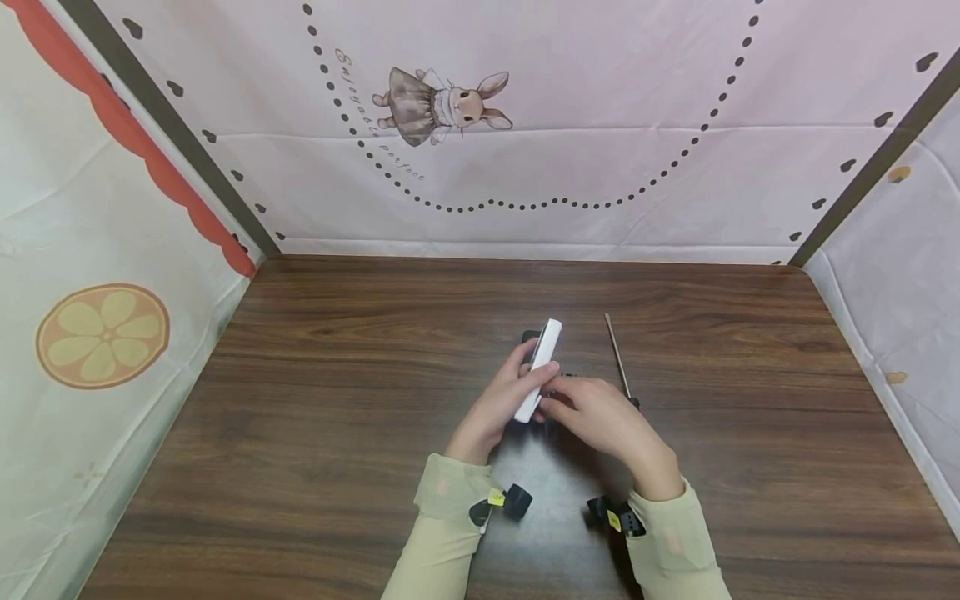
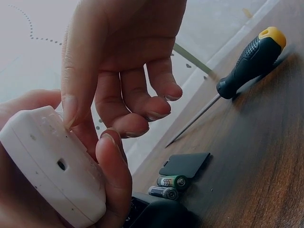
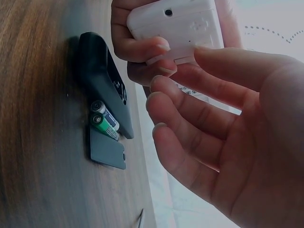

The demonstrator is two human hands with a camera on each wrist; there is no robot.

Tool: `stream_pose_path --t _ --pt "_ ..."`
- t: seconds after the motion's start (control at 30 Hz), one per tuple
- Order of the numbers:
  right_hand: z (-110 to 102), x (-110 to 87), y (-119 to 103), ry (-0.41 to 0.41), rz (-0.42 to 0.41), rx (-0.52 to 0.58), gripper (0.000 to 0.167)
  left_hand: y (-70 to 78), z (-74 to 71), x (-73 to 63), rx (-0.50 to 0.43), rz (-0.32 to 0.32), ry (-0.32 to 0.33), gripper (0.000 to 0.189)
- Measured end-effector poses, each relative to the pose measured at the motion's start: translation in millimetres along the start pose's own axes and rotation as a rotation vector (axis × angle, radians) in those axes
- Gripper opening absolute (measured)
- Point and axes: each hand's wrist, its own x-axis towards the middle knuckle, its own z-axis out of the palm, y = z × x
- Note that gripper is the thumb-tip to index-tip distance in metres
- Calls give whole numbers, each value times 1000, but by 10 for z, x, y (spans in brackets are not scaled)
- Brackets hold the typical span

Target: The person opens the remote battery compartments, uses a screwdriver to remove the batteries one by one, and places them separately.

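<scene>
My left hand grips a white plastic device with rounded edges, tilted up above the table. A small dark hole and a cluster of tiny speaker-like dots show on its end in the right wrist view. The right hand is at the device's near end. Its thumb presses the edge while the index finger reaches round the other side, pinching there. The other right fingers curl loosely in the air. Part of the device's far face is hidden by the left fingers.
On the wooden table lie a black device, two batteries, one green and one dark blue, and a flat dark cover. A screwdriver with a black and yellow handle lies to the right. Printed cloth walls surround the table.
</scene>
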Motion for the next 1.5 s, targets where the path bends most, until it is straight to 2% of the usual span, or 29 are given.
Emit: stream_pose_path --t 0.4,1.03,1.17,1.4,1.5 --pt "-32 -18 -16 -18 25 37 8 -14 2 -7 -13 11 31 69" --pt "-27 -10 3 -32 18 49 10 -27 -7 11 -7 6 27 72" --pt "-22 -9 9 -34 19 50 10 1 -6 -6 -6 -2 15 71" --pt "-15 -7 14 -21 12 46 8 176 51 -142 16 10 0 67" --pt "-11 -6 15 -21 11 52 8 145 43 -118 13 3 -1 67"
